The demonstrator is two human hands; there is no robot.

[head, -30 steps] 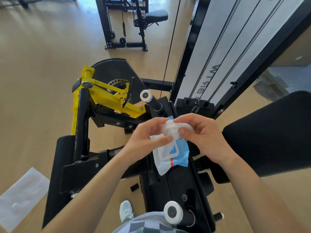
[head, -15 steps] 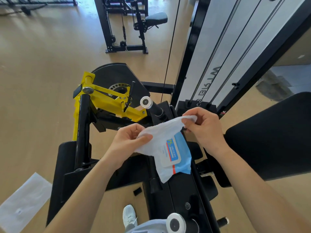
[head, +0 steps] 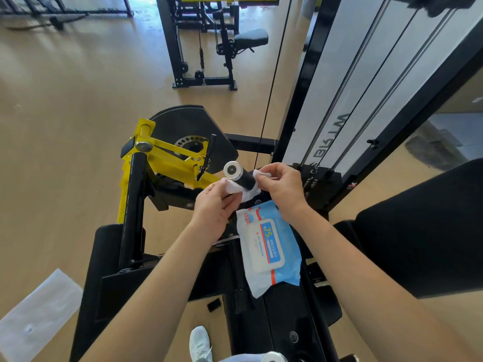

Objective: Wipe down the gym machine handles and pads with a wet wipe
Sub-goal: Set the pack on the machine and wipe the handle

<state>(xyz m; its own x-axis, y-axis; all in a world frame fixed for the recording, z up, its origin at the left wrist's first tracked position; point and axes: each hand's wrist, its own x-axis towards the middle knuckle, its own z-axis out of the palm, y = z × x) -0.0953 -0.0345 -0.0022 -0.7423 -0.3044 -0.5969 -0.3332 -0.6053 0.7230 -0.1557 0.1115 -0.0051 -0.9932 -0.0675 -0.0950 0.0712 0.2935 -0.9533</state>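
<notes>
A white wet wipe (head: 248, 192) is draped under and around a black machine handle (head: 244, 178) with a silver end cap. My left hand (head: 213, 209) pinches the wipe's left end just below the handle. My right hand (head: 281, 185) pinches the wipe's other end on the handle's right side. A blue and white wipes pack (head: 269, 246) lies on the black seat pad (head: 282, 320) between my forearms. A large black back pad (head: 428, 231) stands at the right.
The yellow lever arm (head: 167, 155) and black cam disc (head: 193, 129) sit left of the handle. The weight stack tower (head: 339, 95) rises behind. A white sheet (head: 36, 314) lies on the floor at bottom left. Another machine (head: 206, 43) stands far back.
Both hands moved up and forward from above the pack to the handle. The wipe, spread between them half a second ago, is now wrapped round the handle.
</notes>
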